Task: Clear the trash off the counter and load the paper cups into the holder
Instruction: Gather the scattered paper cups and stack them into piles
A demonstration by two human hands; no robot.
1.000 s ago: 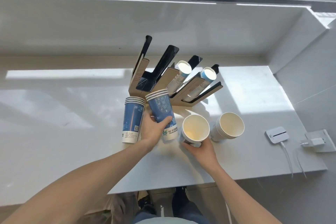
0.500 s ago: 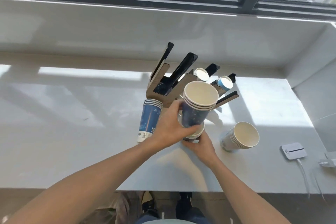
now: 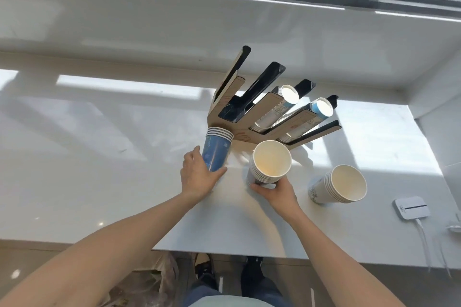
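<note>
The left hand (image 3: 199, 177) grips the blue stack (image 3: 215, 151) at the holder's (image 3: 252, 117) 7 o'clock. The right hand (image 3: 277, 190) clasps the upright stack (image 3: 270, 166) at its base, on the desk (image 3: 99, 157). Paper cups are light and crush easily; hold low on the wall.

Cup holder (image 3: 249, 117) stands on the counter (image 3: 99, 144) near the back wall, two cup stacks lying in its right slots. In front of it, left to right: inverted cup stack (image 3: 216, 149), upright stack (image 3: 270, 164), tilted stack (image 3: 341, 185). A small box (image 3: 412, 207) sits at far right, its cable running off the front edge.
</note>
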